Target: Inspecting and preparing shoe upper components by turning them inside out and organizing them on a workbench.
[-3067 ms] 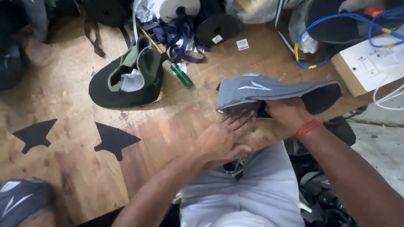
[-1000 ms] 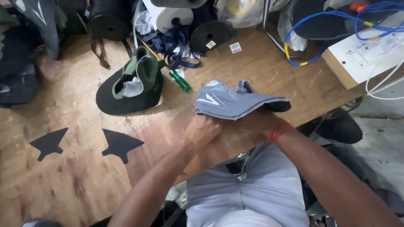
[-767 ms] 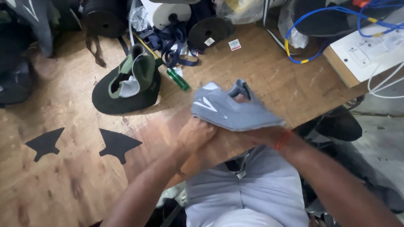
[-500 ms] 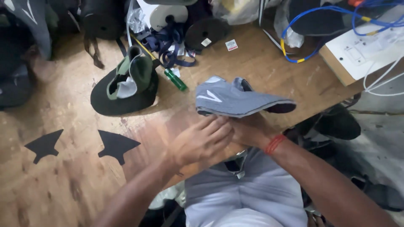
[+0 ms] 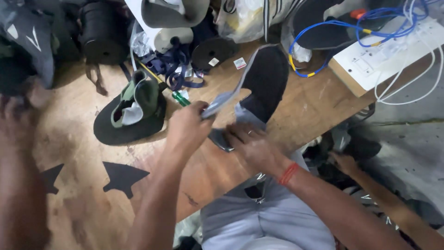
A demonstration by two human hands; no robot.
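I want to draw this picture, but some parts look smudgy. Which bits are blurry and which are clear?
Head view: the left hand and right hand are motion-smeared, as is the grey shoe upper they hold; another person's arm at the left edge is a soft blur; the black cut pieces on the wooden table and the blue cable look sharper; light is even, without glare.

bare wood left of the cap (image 5: 132, 113) (black cutouts (image 5: 122, 175) there); clutter crowds behind.
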